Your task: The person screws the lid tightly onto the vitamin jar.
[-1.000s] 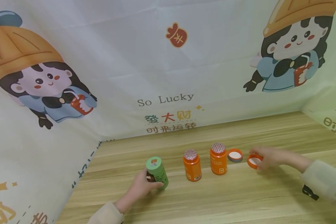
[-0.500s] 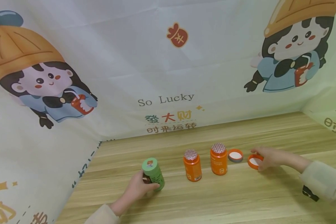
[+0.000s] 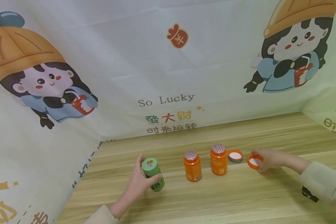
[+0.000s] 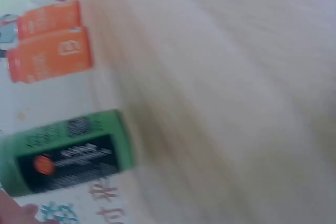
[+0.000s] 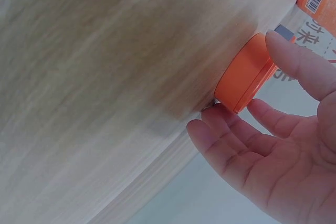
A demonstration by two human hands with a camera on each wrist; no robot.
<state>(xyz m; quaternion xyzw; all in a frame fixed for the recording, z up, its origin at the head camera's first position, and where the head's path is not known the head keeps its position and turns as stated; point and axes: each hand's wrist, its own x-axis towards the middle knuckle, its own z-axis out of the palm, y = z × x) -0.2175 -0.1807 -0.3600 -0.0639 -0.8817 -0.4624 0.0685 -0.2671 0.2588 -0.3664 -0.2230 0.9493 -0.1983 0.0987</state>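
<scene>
A green cylindrical canister (image 3: 154, 177) stands upright on the wooden tabletop, left of the bottles. My left hand (image 3: 138, 183) is spread beside it, fingers behind and thumb across its front. In the left wrist view, a dark label shows on the canister (image 4: 68, 153), with the fingers at the lower left corner. My right hand (image 3: 271, 158) is at an upturned orange cap (image 3: 254, 162) with a white liner. In the right wrist view, the thumb and fingers pinch the orange cap (image 5: 247, 72) from opposite sides; its edge rests on the tabletop.
Two orange bottles, one nearer (image 3: 192, 166) and one farther right (image 3: 219, 160), stand upright with foil seals over their mouths. A second upturned cap (image 3: 235, 155), orange and grey, lies between them and my right hand. A black object (image 3: 310, 194) shows below the right sleeve. Printed cloth walls (image 3: 123, 71) enclose the table.
The green canister has shifted slightly left and straightened upright. My left hand has loosened from it, the fingers spreading. My right hand has settled at the orange cap, which stays in place.
</scene>
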